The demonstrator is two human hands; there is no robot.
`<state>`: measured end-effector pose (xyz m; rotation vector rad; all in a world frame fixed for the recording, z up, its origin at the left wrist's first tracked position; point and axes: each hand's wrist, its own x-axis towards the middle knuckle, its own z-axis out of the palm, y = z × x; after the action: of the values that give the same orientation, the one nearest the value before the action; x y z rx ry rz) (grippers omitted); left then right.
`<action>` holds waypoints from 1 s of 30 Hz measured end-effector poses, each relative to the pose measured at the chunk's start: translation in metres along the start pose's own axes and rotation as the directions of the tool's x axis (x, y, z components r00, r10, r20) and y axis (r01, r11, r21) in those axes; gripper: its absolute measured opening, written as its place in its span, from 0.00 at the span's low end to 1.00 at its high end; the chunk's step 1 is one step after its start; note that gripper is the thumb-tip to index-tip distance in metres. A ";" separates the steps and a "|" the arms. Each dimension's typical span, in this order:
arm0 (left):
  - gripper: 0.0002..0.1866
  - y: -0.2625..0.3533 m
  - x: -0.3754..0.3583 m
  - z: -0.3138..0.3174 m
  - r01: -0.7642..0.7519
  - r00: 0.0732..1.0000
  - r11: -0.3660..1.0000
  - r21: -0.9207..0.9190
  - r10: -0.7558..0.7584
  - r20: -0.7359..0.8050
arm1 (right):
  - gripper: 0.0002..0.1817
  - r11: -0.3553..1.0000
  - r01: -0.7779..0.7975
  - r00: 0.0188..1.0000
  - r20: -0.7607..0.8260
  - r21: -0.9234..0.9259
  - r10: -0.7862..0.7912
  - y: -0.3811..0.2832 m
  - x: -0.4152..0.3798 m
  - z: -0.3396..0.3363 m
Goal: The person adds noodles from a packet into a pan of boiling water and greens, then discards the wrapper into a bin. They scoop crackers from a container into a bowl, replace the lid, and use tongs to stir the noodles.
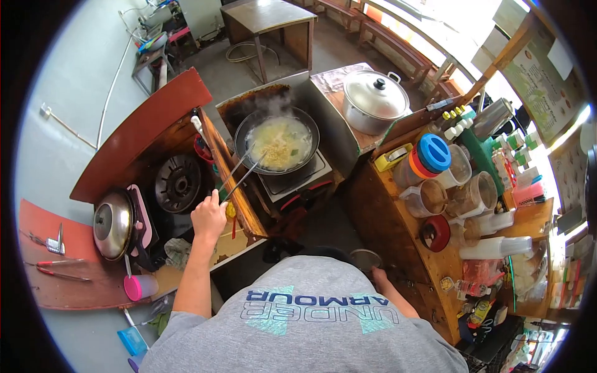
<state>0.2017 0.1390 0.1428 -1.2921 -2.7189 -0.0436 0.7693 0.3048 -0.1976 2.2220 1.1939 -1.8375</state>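
Note:
My left hand [208, 219] is closed around the handle end of long metal tongs [239, 178]. Their tips reach over the near left rim of a black wok [314, 138] and down to the food in it. Yellow noodles [283, 151] lie in steaming, pale, bubbling broth, with bits of green among them. The wok sits on a stove [305, 177]. Low beside my body, my right hand [377, 274] is at the edge of a round, rimmed bowl-like thing [365, 258], fingers curled; my shirt hides part of both.
A lidded aluminium pot [375, 102] stands right of the wok. Plastic jugs [425, 198] and a blue-lidded container [433, 153] crowd the wooden counter at right. A wooden partition [230, 180] rises left of the wok. Further left are a burner [178, 184] and a lidded pan [113, 225].

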 end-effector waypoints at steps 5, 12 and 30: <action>0.26 0.002 -0.009 0.005 -0.015 0.986 0.993 -0.114 -0.005 -0.166 | 0.22 1.000 0.010 0.999 0.031 -0.022 -0.010 0.050 0.104 0.004; 0.24 0.002 0.039 -0.009 -0.062 0.979 0.997 0.050 0.070 -0.193 | 0.24 0.991 0.026 1.000 -0.008 -0.131 -0.027 -0.026 0.022 0.019; 0.09 0.002 0.134 0.000 -0.313 0.901 0.872 0.377 0.398 -0.171 | 0.19 0.991 -0.002 0.998 0.057 0.130 -0.006 0.037 0.017 -0.004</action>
<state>0.1195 0.2433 0.1598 -1.5379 -2.1237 0.2759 0.7932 0.2898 -0.2269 2.2156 1.0972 -2.0209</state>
